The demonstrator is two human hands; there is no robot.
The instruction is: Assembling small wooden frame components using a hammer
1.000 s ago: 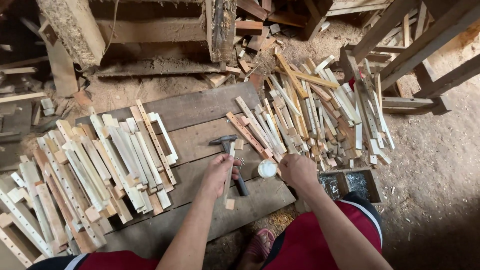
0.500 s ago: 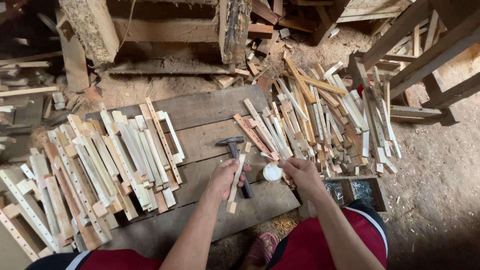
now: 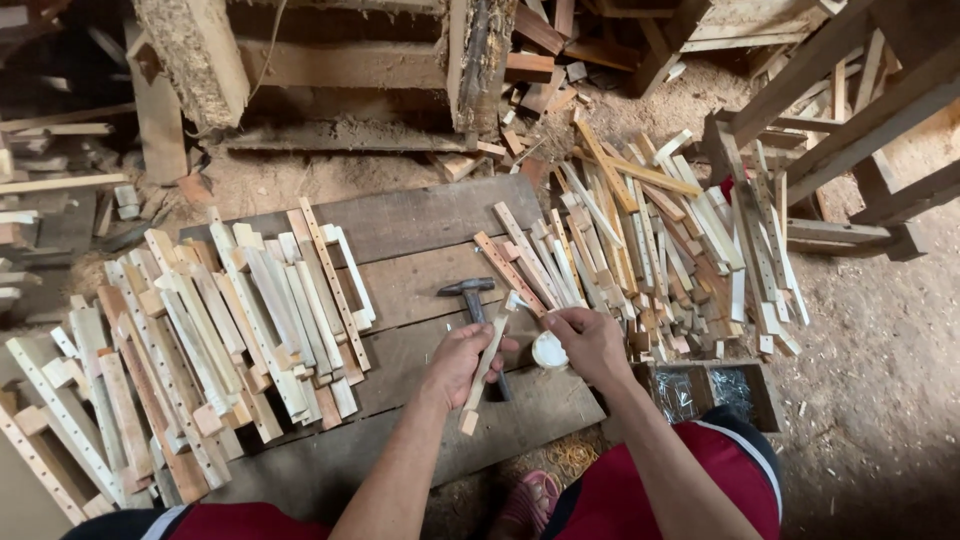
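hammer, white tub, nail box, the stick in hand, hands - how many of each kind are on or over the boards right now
hammer: 1
white tub: 1
nail box: 1
wooden stick in hand: 1
hands: 2, left hand and right hand
Total: 6
The piled sticks on either side are too many to count.

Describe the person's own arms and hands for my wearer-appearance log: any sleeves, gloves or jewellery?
Both arms are bare from the bottom edge of the picture to the fingertips: no sleeves show. The left hand and right hand wear no gloves, and no watch, ring or wristband can be seen. Each forearm is slim. The only clothing in view is the red shorts with dark and white trim, and a pinkish sandal.
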